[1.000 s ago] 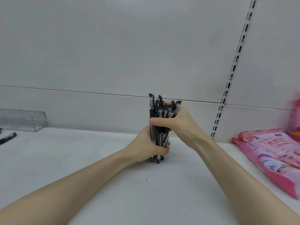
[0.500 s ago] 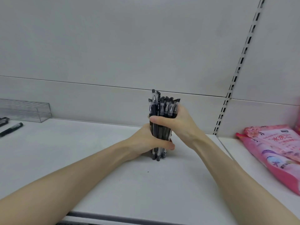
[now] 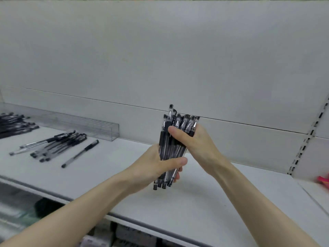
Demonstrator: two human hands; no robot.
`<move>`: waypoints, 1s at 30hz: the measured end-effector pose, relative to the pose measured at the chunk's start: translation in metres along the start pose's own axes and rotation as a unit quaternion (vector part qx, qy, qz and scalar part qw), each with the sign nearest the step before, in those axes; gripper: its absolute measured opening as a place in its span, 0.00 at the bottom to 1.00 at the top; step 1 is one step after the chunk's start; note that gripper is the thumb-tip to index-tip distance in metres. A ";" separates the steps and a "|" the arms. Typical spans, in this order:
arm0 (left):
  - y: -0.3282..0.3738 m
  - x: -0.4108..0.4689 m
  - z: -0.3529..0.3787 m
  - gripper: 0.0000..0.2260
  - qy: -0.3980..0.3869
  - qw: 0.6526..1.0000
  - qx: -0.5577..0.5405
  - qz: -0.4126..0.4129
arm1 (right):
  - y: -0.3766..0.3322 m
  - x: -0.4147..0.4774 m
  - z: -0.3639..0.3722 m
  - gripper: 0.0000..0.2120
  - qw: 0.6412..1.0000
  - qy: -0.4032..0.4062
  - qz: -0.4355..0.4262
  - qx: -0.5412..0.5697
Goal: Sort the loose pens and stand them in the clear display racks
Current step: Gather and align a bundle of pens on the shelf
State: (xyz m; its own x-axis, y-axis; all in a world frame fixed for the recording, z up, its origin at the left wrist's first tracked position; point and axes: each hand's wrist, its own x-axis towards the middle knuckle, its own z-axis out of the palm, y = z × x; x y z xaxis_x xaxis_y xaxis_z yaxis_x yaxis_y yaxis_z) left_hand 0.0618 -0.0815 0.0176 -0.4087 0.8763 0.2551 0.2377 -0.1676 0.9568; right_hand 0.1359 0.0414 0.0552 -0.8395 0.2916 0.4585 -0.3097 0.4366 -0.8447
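Two hands grasp one bundle of pens (image 3: 169, 148), held upright to the right of the clear display rack (image 3: 92, 125) and nearer the person than it. The left hand (image 3: 154, 168) wraps the lower barrels with its thumb across the front. The right hand (image 3: 199, 145) curls round the upper part, its thumb lying just under the clear caps. All caps point up and the ends sit nearly level, which suggests the double grip is there to square the pens into one tidy sheaf before they are set down together. One cap stands a little above the others. The bottom ends appear to hang just clear of the white shelf (image 3: 195, 202), though whether they touch it cannot be told. The rack stands against the back panel, and no pens stand in the part that shows. In front of it a fan of loose pens (image 3: 58, 145) lies flat, with a single pen (image 3: 80, 153) just right of the fan. A further dark heap (image 3: 14, 123) lies at the rack's left end. Far to the right of the rack, a pink packet (image 3: 323, 180) shows at the frame's edge. By this picture the sorting looks only partly done, with the racking yet to begin.
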 end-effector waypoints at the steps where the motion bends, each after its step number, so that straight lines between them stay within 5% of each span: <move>1: -0.001 -0.013 -0.016 0.05 0.012 1.000 0.006 -0.001 | -0.001 0.004 0.020 0.08 1.000 -0.002 -0.004 0.003; 8: -0.003 -0.101 -0.142 0.05 0.077 0.996 0.048 0.009 | -0.011 0.038 0.180 0.08 0.999 0.004 -0.025 0.035; 13: -0.016 -0.117 -0.227 0.17 0.109 0.989 0.097 0.000 | -0.007 0.077 0.252 0.12 0.998 0.038 -0.010 0.042; 19: -0.036 -0.093 -0.302 0.08 0.092 0.975 0.201 -0.006 | 0.011 0.129 0.294 0.09 0.998 0.041 0.039 0.009; 25: -0.063 -0.067 -0.348 0.21 0.094 0.867 0.487 -0.051 | 0.040 0.157 0.306 0.15 0.993 0.047 0.099 -0.048; 28: -0.068 -0.061 -0.365 0.33 0.040 0.861 0.502 -0.076 | 0.058 0.164 0.309 0.28 0.943 0.076 0.196 -0.257; 30: -0.074 -0.056 -0.374 0.34 0.010 0.866 0.486 -0.116 | 0.062 0.166 0.316 0.24 0.900 0.080 0.248 -0.349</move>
State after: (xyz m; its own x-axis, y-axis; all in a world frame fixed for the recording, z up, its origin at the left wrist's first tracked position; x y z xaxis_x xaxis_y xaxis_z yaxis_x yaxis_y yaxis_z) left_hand -0.2624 -0.2869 -0.0153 -0.5581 0.8256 0.0830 0.7722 0.4802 0.4160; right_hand -0.1642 -0.1518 -0.0085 -0.7051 0.6921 0.1541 0.4878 0.6311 -0.6031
